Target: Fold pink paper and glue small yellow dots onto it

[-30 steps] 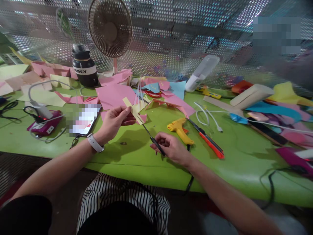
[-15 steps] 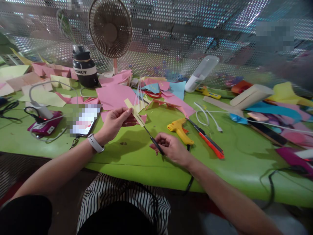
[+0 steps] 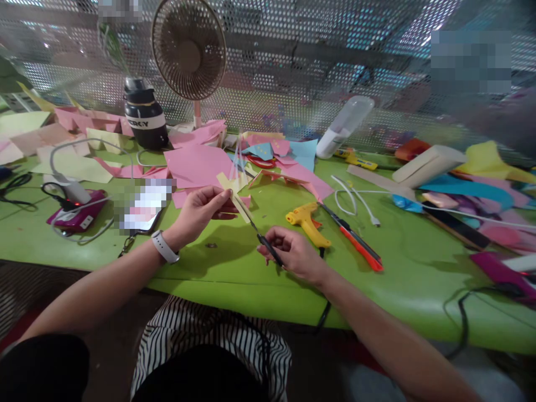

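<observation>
Between thumb and fingers, my left hand (image 3: 209,204) pinches a narrow strip of pale yellow paper (image 3: 242,209), held slanting above the green table. My right hand (image 3: 288,251) is closed around the black handles of a pair of scissors (image 3: 268,248). The blades point up and left, and they meet the lower end of the strip along its length. How far the blades are parted cannot be made out. Behind the strip lies a large pink paper sheet (image 3: 200,165). A yellow glue gun (image 3: 309,221) rests just beyond my right hand.
A red-and-black cutter (image 3: 355,241) lies right of the glue gun, with a white cable (image 3: 355,200) behind. On the left are a phone (image 3: 148,205) and a purple power strip (image 3: 81,211) with plugs. A fan (image 3: 189,53) and black bottle (image 3: 145,117) stand at the back.
My left hand and the yellow strip have shifted slightly right and down towards the scissors, so less blade shows past the strip. My right hand stays nearly in place.
</observation>
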{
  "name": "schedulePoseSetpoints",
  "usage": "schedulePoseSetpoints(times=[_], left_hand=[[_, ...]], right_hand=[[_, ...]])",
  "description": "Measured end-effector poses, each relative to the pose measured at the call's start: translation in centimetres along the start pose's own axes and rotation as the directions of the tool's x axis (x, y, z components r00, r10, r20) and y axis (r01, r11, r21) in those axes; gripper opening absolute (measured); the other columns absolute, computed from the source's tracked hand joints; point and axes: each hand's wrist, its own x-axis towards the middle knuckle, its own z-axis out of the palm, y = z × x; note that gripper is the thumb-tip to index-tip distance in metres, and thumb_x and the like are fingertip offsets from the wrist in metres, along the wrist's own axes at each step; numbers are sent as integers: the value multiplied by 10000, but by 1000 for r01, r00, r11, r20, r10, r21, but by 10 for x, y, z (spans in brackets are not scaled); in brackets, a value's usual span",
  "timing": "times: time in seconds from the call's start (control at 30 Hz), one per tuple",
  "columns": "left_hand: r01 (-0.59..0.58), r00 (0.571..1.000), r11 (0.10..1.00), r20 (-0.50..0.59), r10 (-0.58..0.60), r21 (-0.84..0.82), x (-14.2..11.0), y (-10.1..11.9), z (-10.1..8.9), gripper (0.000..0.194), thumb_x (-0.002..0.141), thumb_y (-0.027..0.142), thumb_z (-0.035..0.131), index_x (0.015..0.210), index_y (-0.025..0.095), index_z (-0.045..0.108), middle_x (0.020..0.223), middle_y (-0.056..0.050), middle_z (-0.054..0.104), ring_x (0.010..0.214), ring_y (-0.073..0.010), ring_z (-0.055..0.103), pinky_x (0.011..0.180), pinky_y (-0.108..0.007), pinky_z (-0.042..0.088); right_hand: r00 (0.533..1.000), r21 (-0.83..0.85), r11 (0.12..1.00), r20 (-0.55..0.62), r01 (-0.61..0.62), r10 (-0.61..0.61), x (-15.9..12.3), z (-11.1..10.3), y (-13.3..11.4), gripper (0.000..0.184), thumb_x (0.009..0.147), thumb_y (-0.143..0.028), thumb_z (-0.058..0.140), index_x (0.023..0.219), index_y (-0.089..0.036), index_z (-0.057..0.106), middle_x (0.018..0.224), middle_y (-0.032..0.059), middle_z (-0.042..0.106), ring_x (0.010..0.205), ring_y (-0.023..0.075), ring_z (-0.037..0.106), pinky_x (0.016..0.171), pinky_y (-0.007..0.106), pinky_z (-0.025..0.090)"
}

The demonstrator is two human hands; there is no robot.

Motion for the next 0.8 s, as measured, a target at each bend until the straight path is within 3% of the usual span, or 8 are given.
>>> schedulePoseSetpoints(times=[0.8], left_hand=[[43, 997, 999, -59, -41, 27, 1, 1, -1, 274, 817, 433, 711, 838, 174, 624, 854, -55, 747, 814, -174, 739, 736, -286, 615]], right_hand=[[1000, -33, 999, -20, 1, -2, 0, 1, 1, 497, 550, -556, 874, 692, -187, 573, 623, -32, 591, 539, 101, 563, 499, 242, 479]])
